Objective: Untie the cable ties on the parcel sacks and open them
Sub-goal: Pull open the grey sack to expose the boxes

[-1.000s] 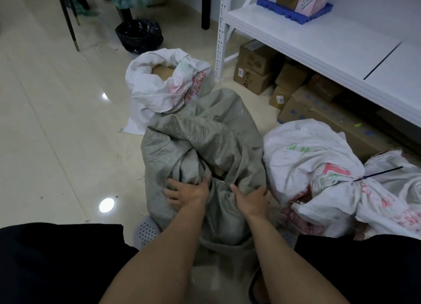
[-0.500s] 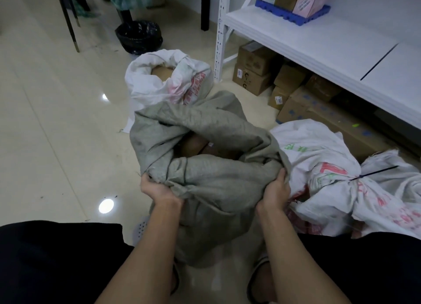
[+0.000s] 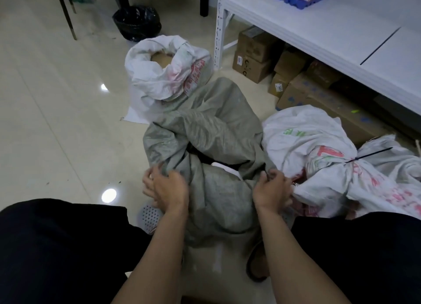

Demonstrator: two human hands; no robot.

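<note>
**Grey sack half opened between the knees, tied sack waiting to the right**

Pale tiled floor (image 3: pixel 57 121), glossy, with light glare. White metal shelf (image 3: pixel 319 30) at upper right, cardboard boxes (image 3: pixel 252 59) stacked beneath. Black bin (image 3: pixel 136 22) at the top, well apart from the work.

Centre: large grey woven sack (image 3: pixel 211 125), mouth slack and folded, no tie visible on it, a dark gap and something pale showing inside. Behind it and touching: white sack (image 3: pixel 164 75), already open, rim rolled down, brown contents showing. Right, pressed against the grey one: second white sack (image 3: pixel 314 148), neck bunched and cinched by a black cable tie (image 3: pixel 366 155), tail sticking up to the right.

Left hand (image 3: pixel 167 187), fingers loosely spread over the left fold of the grey mouth, blurred; whether gripping cloth, impossible to tell. Right hand (image 3: pixel 272 190), closed, pinching the right edge of the grey mouth, just beside the tied sack.

Likely risks: uneven pull, right side held and left loose, so the mouth folds back shut or the sack tips toward the knees and spills. Frayed woven edge near the right hand could snag fingers. Tied sack leaning in close could be dragged along. Glossy floor gives the sack little grip, so sliding seems possible.
</note>
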